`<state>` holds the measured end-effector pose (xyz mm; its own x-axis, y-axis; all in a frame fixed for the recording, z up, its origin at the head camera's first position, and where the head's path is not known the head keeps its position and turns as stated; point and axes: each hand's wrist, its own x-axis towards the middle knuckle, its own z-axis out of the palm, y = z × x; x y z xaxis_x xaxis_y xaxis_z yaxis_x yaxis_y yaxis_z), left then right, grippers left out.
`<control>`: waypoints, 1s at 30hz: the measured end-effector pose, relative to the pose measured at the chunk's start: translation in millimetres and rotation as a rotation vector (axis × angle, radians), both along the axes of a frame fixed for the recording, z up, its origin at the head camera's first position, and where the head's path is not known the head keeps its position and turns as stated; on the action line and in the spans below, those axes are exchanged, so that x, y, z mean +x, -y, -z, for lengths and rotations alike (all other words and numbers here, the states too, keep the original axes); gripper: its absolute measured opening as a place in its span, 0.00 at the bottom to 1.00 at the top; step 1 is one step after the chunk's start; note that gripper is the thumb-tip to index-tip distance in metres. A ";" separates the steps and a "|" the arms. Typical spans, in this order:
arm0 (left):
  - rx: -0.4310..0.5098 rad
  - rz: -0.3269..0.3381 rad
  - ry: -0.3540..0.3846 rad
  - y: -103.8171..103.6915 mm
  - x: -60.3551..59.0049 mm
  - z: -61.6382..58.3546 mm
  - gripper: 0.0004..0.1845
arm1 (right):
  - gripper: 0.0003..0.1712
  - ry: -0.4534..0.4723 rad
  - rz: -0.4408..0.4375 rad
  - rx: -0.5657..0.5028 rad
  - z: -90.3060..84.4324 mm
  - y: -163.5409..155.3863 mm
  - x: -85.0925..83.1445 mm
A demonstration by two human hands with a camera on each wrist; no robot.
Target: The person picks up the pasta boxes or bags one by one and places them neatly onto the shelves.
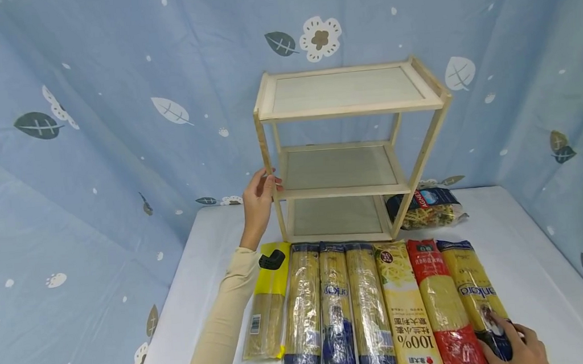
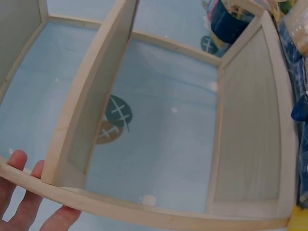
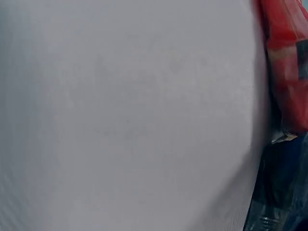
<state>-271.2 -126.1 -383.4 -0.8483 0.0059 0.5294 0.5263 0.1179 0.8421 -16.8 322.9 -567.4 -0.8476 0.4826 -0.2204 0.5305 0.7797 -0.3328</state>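
A three-tier wooden shelf (image 1: 344, 192) stands at the back of the table. My left hand (image 1: 259, 203) grips its left front post at the middle tier; in the left wrist view fingers (image 2: 29, 204) reach round the post. Several packs of long pasta lie side by side in front of the shelf. At the right end of the row, my right hand (image 1: 517, 347) holds the near end of a blue-and-yellow spaghetti pack (image 1: 471, 282). Beside that pack lies a red spaghetti pack (image 1: 440, 302). The right wrist view shows packs at its right edge, but not the hand.
A bag of short pasta (image 1: 434, 208) lies behind the shelf's right front post. A yellow-topped pasta pack (image 1: 268, 309) ends the row on the left, under my left forearm. Blue patterned curtain (image 1: 110, 105) surrounds the white table (image 1: 528, 255).
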 end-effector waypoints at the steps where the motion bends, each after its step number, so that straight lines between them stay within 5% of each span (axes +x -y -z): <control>1: 0.000 0.001 -0.005 -0.4 3.1 -3.3 0.16 | 0.47 -0.005 -0.001 -0.005 -0.4 0.4 0.1; 10: -0.008 0.000 -0.024 -2.4 11.6 -12.8 0.16 | 0.33 -0.356 -0.123 0.084 -9.1 -2.7 6.7; 22: -0.050 -0.023 -0.041 -4.4 12.2 -13.6 0.15 | 0.27 -0.673 -0.153 0.085 -29.3 -0.7 11.8; 30: -0.058 -0.031 -0.051 -4.3 11.4 -11.6 0.15 | 0.28 -0.453 0.070 0.013 -57.1 2.6 7.3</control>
